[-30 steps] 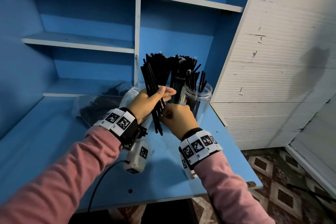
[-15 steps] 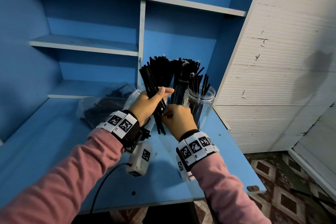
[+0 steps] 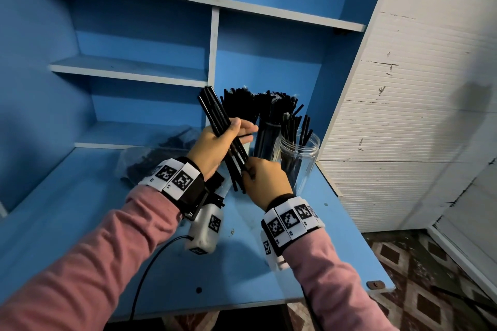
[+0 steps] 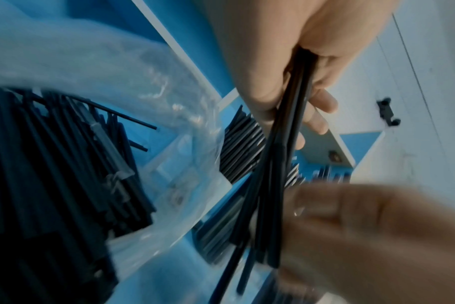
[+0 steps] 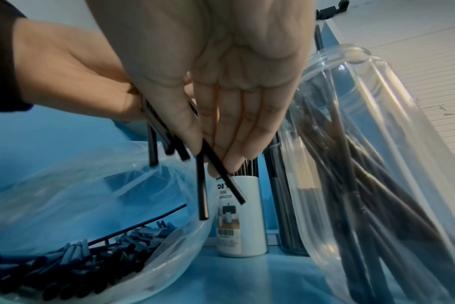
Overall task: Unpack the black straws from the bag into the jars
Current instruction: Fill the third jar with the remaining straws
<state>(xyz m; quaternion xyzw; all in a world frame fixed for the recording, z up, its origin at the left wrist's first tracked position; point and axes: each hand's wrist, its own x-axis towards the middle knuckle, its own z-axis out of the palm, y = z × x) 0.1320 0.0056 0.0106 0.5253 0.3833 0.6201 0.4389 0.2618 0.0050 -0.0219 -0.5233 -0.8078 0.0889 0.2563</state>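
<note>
My left hand [image 3: 212, 145] grips a bundle of black straws [image 3: 215, 113] above the blue table, its top leaning left. In the left wrist view the fingers [image 4: 317, 102] curl round the bundle [image 4: 286, 127]. My right hand [image 3: 265, 180] pinches the bundle's lower ends; in the right wrist view a straw [image 5: 221, 174] passes between thumb and fingers [image 5: 234, 133]. A clear jar [image 3: 304, 161] with a few straws stands right of the hands. Fuller containers of straws [image 3: 239, 105] stand behind. The clear bag [image 3: 150, 161] with more straws [image 4: 52, 164] lies to the left.
A blue shelf unit [image 3: 129, 70] rises behind the table, and a white slatted panel [image 3: 416, 115] closes the right side. The table's front edge [image 3: 242, 306] runs near my sleeves. A white desk-organizer tube [image 5: 242, 216] stands between bag [image 5: 91, 185] and jar [image 5: 377, 144].
The bundle in my left hand has tipped further left, clear of the straws behind. My right hand has stayed at its lower ends.
</note>
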